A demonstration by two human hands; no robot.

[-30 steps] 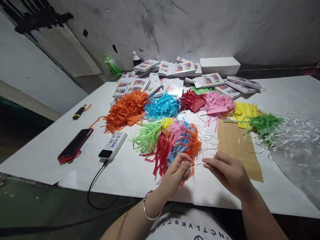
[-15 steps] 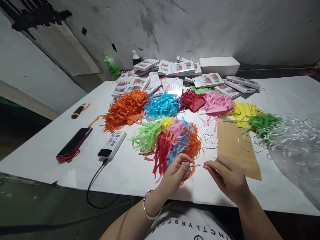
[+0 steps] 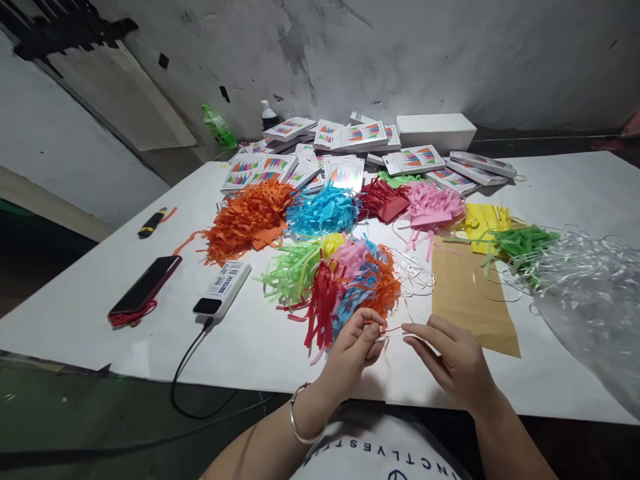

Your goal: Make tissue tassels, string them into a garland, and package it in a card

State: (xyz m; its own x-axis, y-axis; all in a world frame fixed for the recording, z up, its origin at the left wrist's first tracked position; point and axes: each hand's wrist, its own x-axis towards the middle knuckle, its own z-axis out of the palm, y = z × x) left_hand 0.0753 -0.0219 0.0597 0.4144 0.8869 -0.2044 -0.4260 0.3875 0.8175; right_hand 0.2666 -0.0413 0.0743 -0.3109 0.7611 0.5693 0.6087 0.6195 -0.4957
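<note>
My left hand is closed in a pinch on a white string. A thin red strand also runs out of this pinch, towards my right index finger. My right hand is at the string's other side, its thumb and index tips slightly apart near the strands; the exact grip is partly hidden. Just beyond my left hand lies a bunch of tissue-paper tassels, with red, light green, pink, blue and orange ones. Loops of white string lie beside it.
Behind are piles of orange, blue, dark red and pink tassels, then printed boxes. A phone and white device lie left; brown paper and clear plastic lie right.
My right hand has moved slightly left, closer to my left hand. Its thumb and index tips have parted a little, and the red and white strands now show separately.
</note>
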